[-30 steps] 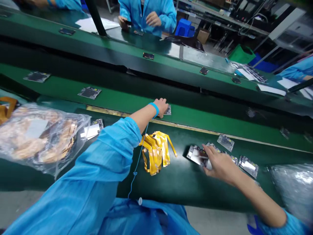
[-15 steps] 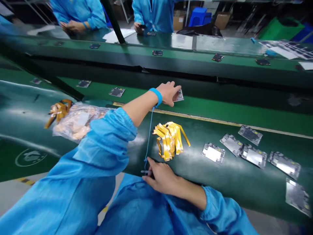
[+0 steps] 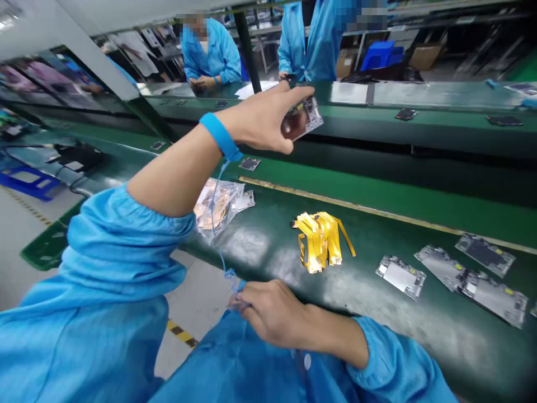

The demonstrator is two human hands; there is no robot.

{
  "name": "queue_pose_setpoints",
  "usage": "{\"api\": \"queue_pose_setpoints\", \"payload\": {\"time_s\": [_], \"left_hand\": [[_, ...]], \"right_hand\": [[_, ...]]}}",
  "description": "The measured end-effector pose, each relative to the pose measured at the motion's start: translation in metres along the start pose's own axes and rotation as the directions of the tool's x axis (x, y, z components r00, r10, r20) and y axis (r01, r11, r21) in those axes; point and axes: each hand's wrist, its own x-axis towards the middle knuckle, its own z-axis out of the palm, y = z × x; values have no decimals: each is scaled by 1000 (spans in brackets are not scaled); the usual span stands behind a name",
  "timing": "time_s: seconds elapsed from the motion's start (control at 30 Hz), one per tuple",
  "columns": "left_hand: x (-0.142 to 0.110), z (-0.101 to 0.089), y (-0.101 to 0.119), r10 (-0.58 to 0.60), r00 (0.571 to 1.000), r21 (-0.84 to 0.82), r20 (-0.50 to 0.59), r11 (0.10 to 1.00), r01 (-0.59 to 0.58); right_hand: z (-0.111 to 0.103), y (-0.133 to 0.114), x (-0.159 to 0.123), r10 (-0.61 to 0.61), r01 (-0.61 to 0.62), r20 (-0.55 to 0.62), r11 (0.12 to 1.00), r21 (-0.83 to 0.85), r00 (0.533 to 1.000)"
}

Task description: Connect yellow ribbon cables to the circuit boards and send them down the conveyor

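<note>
My left hand is raised above the green belt, its thumb and fingers closed on a circuit board held by its edges. Around that wrist sits a blue wristband, from which a thin blue cord hangs down. Close to my body, my right hand is closed, pinching the lower end of this cord; the fingers hide part of what they hold. Beyond the right hand, a bundle of yellow flex cables lies on the green bench.
Several circuit boards lie on the right of the bench. A clear plastic bag of copper-coloured parts is at left, with a board beside it. Another board rests on the belt. Two co-workers in blue stand across the line, past a dark post.
My left hand has lifted the circuit board up off the belt and towards me. My right hand's fingers have closed in around the cord end. The view has tilted up and turned left.
</note>
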Motion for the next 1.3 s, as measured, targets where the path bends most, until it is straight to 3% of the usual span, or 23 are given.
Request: {"api": "queue_pose_setpoints", "payload": {"time_s": [0.1,0.23,0.33,0.43,0.6,0.7,0.77,0.87,0.97,1.07,1.2,1.3], "left_hand": [[-39,15,-6,-42,997,-10,63,999,42],[-105,83,-9,-87,979,-101,186,989,107],[-156,138,-11,-175,945,-155,277,962,224],[-195,167,-12,-241,887,-174,394,928,330],[-223,174,-7,-247,819,-177,518,906,385],[-222,179,-3,-294,774,-106,560,902,419],[-220,185,-3,-330,744,-42,581,900,433],[-221,194,-7,-387,711,55,587,895,442],[-227,200,-13,-436,697,109,569,880,462],[-234,202,-17,-452,692,100,563,868,486],[-232,195,-19,-450,720,42,529,861,507],[-221,188,-22,-419,781,-49,463,868,494]], "right_hand": [[-3,-12,6,-125,125,-4,992,20,992],[4,1,1,-72,76,109,997,-27,991],[3,11,-4,-10,22,213,998,-54,977],[-6,8,-3,-75,77,223,997,1,972],[-12,-15,17,-265,256,113,963,86,958],[-11,-22,24,-341,338,150,940,45,928],[-13,-17,20,-269,286,201,956,-60,942],[-26,1,0,-19,90,260,960,-266,965],[-49,27,-30,207,-103,265,928,-358,942],[-76,52,-59,317,-220,226,903,-369,921],[-101,75,-80,397,-350,69,867,-355,915],[-107,81,-80,427,-401,-2,848,-346,904]]}}
